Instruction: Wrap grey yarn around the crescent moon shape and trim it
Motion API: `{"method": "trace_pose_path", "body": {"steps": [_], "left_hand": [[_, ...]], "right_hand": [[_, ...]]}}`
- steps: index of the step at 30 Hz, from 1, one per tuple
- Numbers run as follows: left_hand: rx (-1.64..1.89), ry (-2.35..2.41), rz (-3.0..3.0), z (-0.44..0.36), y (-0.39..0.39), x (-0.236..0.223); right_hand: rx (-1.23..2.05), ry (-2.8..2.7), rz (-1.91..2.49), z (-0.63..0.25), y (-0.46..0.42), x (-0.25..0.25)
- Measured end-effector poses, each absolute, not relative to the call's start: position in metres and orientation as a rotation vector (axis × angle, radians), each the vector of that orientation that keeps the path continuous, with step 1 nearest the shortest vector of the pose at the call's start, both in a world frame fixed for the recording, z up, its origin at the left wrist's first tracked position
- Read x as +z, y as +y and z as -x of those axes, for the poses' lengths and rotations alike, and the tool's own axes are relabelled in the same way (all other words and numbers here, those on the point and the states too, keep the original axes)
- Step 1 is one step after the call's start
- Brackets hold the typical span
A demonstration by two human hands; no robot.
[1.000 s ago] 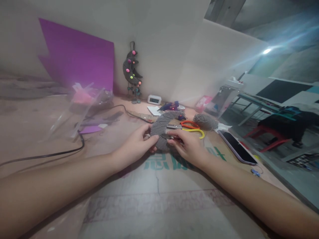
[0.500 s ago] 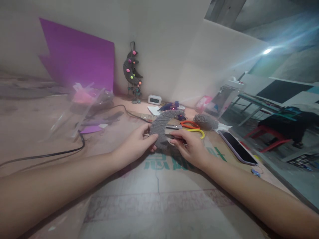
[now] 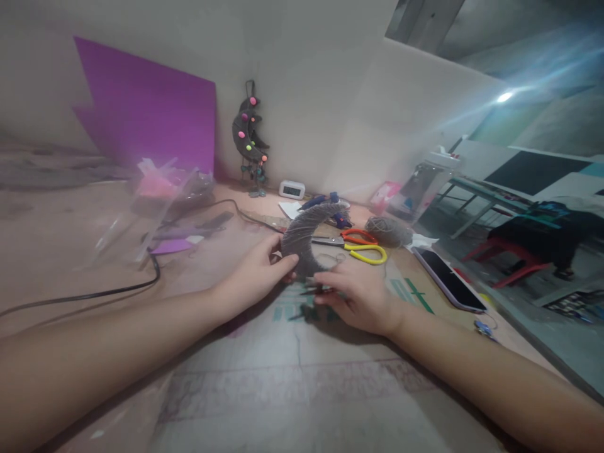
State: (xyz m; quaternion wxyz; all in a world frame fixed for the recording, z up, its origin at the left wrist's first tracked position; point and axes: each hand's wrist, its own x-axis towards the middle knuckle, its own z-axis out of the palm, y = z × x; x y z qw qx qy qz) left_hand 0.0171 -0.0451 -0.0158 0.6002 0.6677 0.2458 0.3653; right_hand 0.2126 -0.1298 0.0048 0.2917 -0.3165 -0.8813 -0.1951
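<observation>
From the head cam, the left hand (image 3: 271,267) had a solid grip on the gray crescent (image 3: 299,242), thumb over the front face and fingers tucked round the back. The crescent was held up near the middle of the table (image 3: 61,220), over a cardboard sheet (image 3: 297,390) with green lettering, and its surface looked wound in yarn. The right hand (image 3: 363,292) was just below the crescent's lower end, thumb and fingers pinched on a thin dark piece (image 3: 309,290), too blurry for me to say what it was.

Right behind the crescent lay scissors (image 3: 336,241) with one orange handle loop and one yellow, plus a dark blue tool (image 3: 340,220) partly hidden by the crescent's top. A gray yarn ball (image 3: 389,231) sat to the right, with a phone (image 3: 448,280) nearer the table edge. Further back were a little white clock (image 3: 292,190), a moon ornament (image 3: 245,135) dotted with colored balls against the wall, and a big purple sheet (image 3: 160,113) off to the left.
</observation>
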Motion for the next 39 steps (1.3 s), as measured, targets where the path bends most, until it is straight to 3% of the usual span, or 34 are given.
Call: {"method": "trace_pose_path", "body": {"steps": [6,39], "left_hand": [[0.840,0.574,-1.561,-0.018,-0.044,-0.019],[0.797,0.553,-1.467,-0.017,-0.057,-0.008]], "right_hand": [[-0.263,-2.027,1.203,-0.222,-0.118,-0.004],[-0.290,-2.054,1.285,-0.223,-0.114,-0.006]]}}
